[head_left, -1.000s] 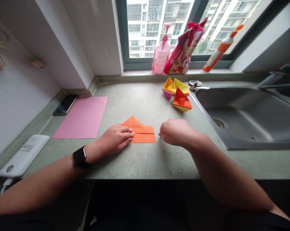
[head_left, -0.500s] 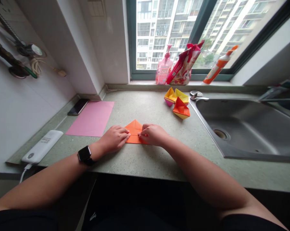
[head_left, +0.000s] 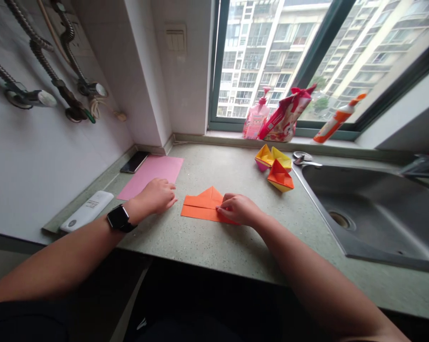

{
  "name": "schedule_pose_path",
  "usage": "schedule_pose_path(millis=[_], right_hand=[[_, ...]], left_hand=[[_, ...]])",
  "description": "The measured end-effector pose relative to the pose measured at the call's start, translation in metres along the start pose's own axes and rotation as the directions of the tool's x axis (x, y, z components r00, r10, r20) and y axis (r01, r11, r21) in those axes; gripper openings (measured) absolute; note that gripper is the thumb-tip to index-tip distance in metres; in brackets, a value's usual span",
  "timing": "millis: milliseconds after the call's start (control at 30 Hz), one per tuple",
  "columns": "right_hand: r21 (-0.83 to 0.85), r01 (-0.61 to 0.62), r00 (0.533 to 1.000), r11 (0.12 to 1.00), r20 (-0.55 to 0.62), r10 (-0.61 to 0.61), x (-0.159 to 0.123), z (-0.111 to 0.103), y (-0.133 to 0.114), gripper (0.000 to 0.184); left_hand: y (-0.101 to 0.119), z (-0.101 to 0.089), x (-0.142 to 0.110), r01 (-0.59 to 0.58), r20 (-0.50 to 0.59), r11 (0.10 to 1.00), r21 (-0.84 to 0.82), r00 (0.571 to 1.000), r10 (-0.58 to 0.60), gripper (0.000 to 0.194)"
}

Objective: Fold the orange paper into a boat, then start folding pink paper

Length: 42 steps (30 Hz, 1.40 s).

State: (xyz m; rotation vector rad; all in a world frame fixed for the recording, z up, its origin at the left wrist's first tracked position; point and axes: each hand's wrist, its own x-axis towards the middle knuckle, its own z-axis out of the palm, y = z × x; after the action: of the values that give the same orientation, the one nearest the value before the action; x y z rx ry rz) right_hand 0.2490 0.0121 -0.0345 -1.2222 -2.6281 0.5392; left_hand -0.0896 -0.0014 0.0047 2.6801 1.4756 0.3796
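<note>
Grey-green speckled counter (head_left: 200, 247) carries a pink sheet (head_left: 155, 172), partly hidden behind the left hand. Mid-counter lies the folded orange paper (head_left: 202, 205), its right end covered by the right hand (head_left: 242, 209), bent inward, fingertips on the paper; I cannot tell whether they pinch it. The left hand (head_left: 155, 195), loosely curled, half open, shows nothing held.

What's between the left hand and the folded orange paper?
Head view: a bare strip of countertop separates the left hand from the folded orange paper.
</note>
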Motion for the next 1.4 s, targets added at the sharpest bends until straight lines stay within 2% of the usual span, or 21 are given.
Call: schedule_pose_path(millis=[100,167,267,333,400,500,567,633,700,767,867,967,1100,1200,1267,1300,1400], right_hand=[[0.007,0.009,1.000,1.000,-0.003,-0.009,0.000,0.001,0.003,0.033],[0.007,0.018,1.000,1.000,-0.014,-0.018,0.000,0.002,0.004,0.032],[0.009,0.031,0.999,0.999,-0.036,-0.031,-0.002,0.005,0.006,0.030],[0.017,0.039,0.998,0.999,-0.050,-0.038,-0.003,0.008,0.007,0.028],[0.028,0.051,0.997,0.998,-0.060,-0.050,-0.003,0.011,0.009,0.025],[0.035,0.055,0.994,0.998,-0.099,-0.051,0.000,0.014,0.014,0.023],[0.038,0.027,0.982,0.999,-0.188,-0.019,0.001,0.013,0.019,0.024],[0.055,-0.036,0.951,0.998,-0.305,0.051,0.002,0.011,0.023,0.026],[0.083,-0.110,0.922,0.990,-0.364,0.133,0.002,0.010,0.028,0.027],[0.114,-0.151,0.918,0.982,-0.351,0.182,0.001,0.010,0.030,0.030],[0.224,-0.129,0.926,0.966,-0.321,0.198,0.000,0.014,0.028,0.036],[0.476,-0.091,0.913,0.875,-0.310,0.264,0.001,0.016,0.026,0.037],[0.812,-0.126,0.900,0.569,-0.148,0.411,0.003,0.016,0.027,0.037],[0.907,-0.158,0.896,0.391,-0.034,0.442,0.004,0.014,0.029,0.037],[0.925,-0.145,0.901,0.351,-0.023,0.434,0.004,0.011,0.030,0.039],[0.929,-0.133,0.903,0.344,-0.030,0.429,0.004,0.008,0.031,0.041],[0.941,-0.079,0.884,0.330,-0.087,0.460,0.005,0.001,0.034,0.049]], left_hand=[[-0.001,-0.013,0.023,0.055,0.005,0.998,0.008,0.998,-0.055,0.031],[0.008,-0.010,0.043,0.087,-0.001,0.996,-0.018,0.996,-0.087,0.029],[0.028,0.009,0.071,0.114,0.027,0.990,-0.083,0.993,-0.112,0.039],[0.040,0.025,0.079,0.115,0.051,0.987,-0.112,0.993,-0.110,0.050],[0.048,0.038,0.078,0.117,0.094,0.984,-0.133,0.990,-0.105,0.057],[0.054,0.048,0.068,0.101,0.153,0.993,-0.062,0.984,-0.091,0.060],[0.055,0.050,0.062,0.087,0.158,0.995,-0.044,0.984,-0.079,0.057],[0.054,0.051,0.061,0.094,0.149,0.994,-0.049,0.985,-0.086,0.054],[0.053,0.053,0.062,0.117,0.143,0.990,-0.080,0.984,-0.104,0.056],[0.051,0.056,0.064,0.134,0.141,0.982,-0.133,0.983,-0.115,0.058],[0.049,0.061,0.066,0.134,0.133,0.968,-0.213,0.985,-0.107,0.054],[0.049,0.062,0.067,0.130,0.136,0.954,-0.269,0.986,-0.096,0.048],[0.052,0.061,0.068,0.147,0.171,0.930,-0.336,0.981,-0.093,0.044],[0.054,0.060,0.068,0.161,0.171,0.906,-0.391,0.980,-0.100,0.054],[0.053,0.057,0.069,0.178,0.178,0.865,-0.469,0.978,-0.105,0.063],[0.052,0.054,0.070,0.190,0.203,0.829,-0.527,0.975,-0.094,0.060],[0.045,0.043,0.073,0.256,0.296,0.649,-0.717,0.954,-0.049,0.033]])
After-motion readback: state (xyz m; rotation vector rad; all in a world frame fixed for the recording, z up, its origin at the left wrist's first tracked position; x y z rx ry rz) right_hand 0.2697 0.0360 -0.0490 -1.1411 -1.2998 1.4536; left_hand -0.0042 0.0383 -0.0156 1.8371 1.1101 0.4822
